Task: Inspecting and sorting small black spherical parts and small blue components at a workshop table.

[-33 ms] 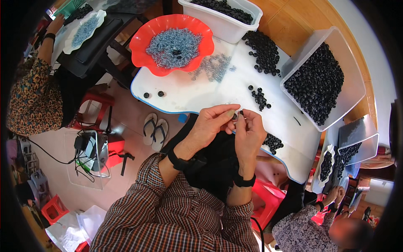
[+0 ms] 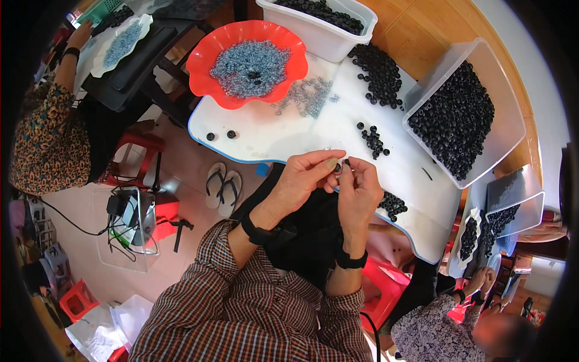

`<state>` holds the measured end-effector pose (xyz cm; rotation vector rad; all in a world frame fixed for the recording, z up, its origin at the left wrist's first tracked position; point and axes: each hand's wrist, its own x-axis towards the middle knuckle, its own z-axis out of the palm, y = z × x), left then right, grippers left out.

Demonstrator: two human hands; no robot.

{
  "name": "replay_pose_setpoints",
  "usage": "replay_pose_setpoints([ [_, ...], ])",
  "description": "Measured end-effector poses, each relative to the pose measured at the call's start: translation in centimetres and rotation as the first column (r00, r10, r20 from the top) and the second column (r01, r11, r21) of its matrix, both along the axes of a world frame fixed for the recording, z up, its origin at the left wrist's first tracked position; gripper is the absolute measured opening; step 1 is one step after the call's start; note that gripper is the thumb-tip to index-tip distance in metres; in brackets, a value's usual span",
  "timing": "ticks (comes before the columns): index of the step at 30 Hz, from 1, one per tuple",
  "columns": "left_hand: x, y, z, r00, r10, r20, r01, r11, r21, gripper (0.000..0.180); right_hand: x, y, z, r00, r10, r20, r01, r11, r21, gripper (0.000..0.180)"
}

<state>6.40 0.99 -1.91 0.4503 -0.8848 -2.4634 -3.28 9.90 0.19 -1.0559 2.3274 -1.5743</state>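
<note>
My left hand [image 2: 301, 181] and my right hand [image 2: 359, 190] meet over the near edge of the white table. The left thumb and fingertips pinch a small round black piece [image 2: 337, 168]. Against it, my right fingertips close on another tiny dark part [image 2: 347, 161], mostly hidden by the thumb. Beyond my hands lies a small group of black ring-shaped pieces [image 2: 375, 143]. More black pieces [image 2: 392, 206] sit by the table edge beside my right hand. Two single black pieces [image 2: 231, 134] lie apart on the left. A red wavy-rimmed bowl [image 2: 199, 63] holds small clear bluish pieces.
Loose clear pieces [image 2: 310, 99] are scattered beside the bowl. At the back stand a white tub [image 2: 319, 33] and a black heap [image 2: 380, 75]. A tilted clear bin [image 2: 509, 123] of black pieces is at right. Co-workers sit left and lower right; slippers [image 2: 229, 193] lie on the floor.
</note>
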Motion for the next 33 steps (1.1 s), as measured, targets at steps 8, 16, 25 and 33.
replay_pose_setpoints([
  [8, 0.1, 0.2, 0.3, 1.000, -0.008, 0.007, 0.009, 0.998, -0.054, 0.029, 0.2, 0.1, 0.2, 0.959, 0.066, 0.277, -0.003, 0.975, -0.221, 0.012],
  [16, 0.3, 0.1, 0.1, 0.999, -0.015, -0.030, 0.015, 1.000, 0.004, 0.028, 0.4, -0.1, 0.4, 0.944, 0.051, 0.326, 0.027, 0.973, -0.229, 0.018],
  [25, 0.2, 0.2, 0.3, 1.000, -0.020, -0.021, 0.020, 1.000, -0.011, 0.029, 0.0, -0.1, 0.5, 0.865, 0.067, 0.497, 0.082, 0.959, -0.272, 0.022],
  [33, 0.5, -0.1, 0.6, 0.997, -0.023, -0.071, 0.027, 0.998, 0.055, 0.028, -0.2, 0.2, 1.0, 0.838, 0.123, 0.532, 0.049, 0.953, -0.298, 0.014],
])
